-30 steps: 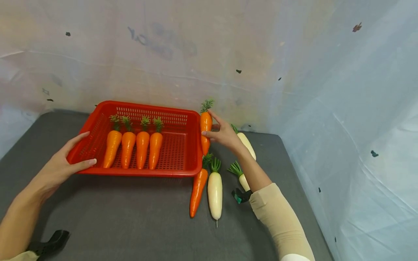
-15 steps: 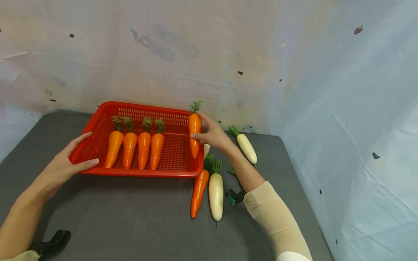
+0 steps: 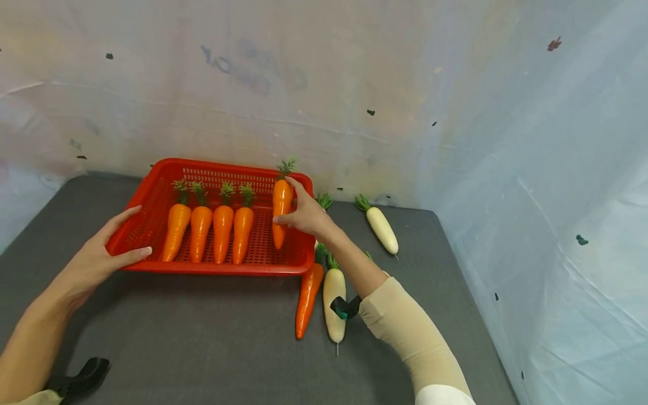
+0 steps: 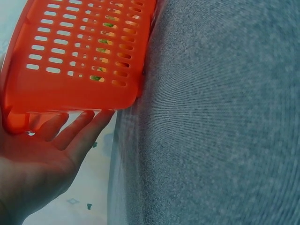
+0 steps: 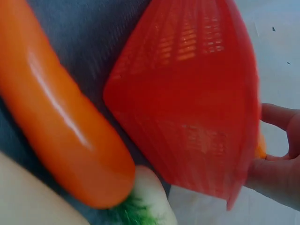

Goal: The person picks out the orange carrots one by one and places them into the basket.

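Note:
My left hand [image 3: 91,261] grips the left end of a red plastic basket [image 3: 217,270]. Its thumb lies over the front left corner, while the left wrist view shows fingers against the outer end wall [image 4: 61,93]. Several orange carrots [image 3: 221,233] with green tops lie side by side in the basket's left and middle part. Over the basket's right part, my right hand [image 3: 309,216] pinches another carrot [image 3: 280,205] between thumb and fingers, its leafy top pointing to the back. In the right wrist view the basket wall hides most of that carrot.
Beside the basket's front right corner lie a loose carrot [image 3: 307,304] and a white radish [image 3: 334,298]. Another white radish [image 3: 382,229] lies at the back right. More radish leaves [image 3: 324,201] show behind my right hand. Plastic sheeting [image 3: 324,84] hangs behind the grey table [image 3: 202,337].
My right hand has carried the carrot leftward, from outside the basket's right edge to over its right part. The left hand stays at the basket's left end.

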A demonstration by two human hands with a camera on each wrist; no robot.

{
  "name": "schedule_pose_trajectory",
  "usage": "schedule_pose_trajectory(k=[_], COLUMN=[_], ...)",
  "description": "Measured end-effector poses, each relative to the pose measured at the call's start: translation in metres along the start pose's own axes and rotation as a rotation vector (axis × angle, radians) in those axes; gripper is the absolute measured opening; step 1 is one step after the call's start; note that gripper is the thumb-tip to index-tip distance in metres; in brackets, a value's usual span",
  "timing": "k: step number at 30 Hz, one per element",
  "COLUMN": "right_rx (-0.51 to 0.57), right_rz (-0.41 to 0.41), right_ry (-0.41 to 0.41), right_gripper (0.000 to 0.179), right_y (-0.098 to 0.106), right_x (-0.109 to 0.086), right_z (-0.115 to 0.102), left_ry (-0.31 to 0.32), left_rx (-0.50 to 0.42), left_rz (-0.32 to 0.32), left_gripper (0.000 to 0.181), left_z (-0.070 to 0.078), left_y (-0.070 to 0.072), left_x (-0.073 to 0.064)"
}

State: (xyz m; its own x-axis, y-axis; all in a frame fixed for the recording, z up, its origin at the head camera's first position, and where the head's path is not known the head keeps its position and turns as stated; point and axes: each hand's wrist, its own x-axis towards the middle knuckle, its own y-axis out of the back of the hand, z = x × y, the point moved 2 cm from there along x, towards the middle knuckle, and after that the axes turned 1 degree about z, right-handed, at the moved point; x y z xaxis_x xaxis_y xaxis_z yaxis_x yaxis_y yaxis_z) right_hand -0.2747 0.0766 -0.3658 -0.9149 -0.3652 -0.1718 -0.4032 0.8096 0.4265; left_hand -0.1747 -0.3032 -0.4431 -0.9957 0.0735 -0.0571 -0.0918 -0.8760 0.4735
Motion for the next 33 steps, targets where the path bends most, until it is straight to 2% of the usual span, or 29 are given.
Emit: schedule_pose_trajectory(k=[3, 8, 14, 26, 29, 33], right_rx=[0.047, 0.011, 0.084, 0.15, 0.12, 0.019], right_rz=[0.007, 0.027, 0.012, -0.023, -0.019, -0.02], right_ry=[-0.024, -0.048, -0.102, -0.218, -0.219, -0.224], right_gripper=[0.099, 0.098, 0.098, 0.095, 0.095, 0.096], right_y=[-0.009, -0.021, -0.031, -0.048, -0.051, -0.054], right_x=[0.003, 0.011, 0.019, 0.036, 0.038, 0.04], right_z=[0.001, 0.003, 0.006, 0.015, 0.017, 0.019], left_ry=[-0.005, -0.006, 0.003, -0.009, -0.008, -0.007], left_rx=[-0.003, 0.002, 0.005, 0.004, 0.018, 0.019], left_rz=[0.003, 0.004, 0.004, 0.012, 0.018, 0.012], left_gripper=[0.085, 0.085, 0.084, 0.084, 0.084, 0.085], left_z=[-0.002, -0.003, -0.002, -0.001, -0.002, -0.004], left_y=[-0.001, -0.001, -0.001, 0.001, 0.002, 0.001], left_x=[0.0, 0.0, -0.001, -0.002, -0.002, -0.003])
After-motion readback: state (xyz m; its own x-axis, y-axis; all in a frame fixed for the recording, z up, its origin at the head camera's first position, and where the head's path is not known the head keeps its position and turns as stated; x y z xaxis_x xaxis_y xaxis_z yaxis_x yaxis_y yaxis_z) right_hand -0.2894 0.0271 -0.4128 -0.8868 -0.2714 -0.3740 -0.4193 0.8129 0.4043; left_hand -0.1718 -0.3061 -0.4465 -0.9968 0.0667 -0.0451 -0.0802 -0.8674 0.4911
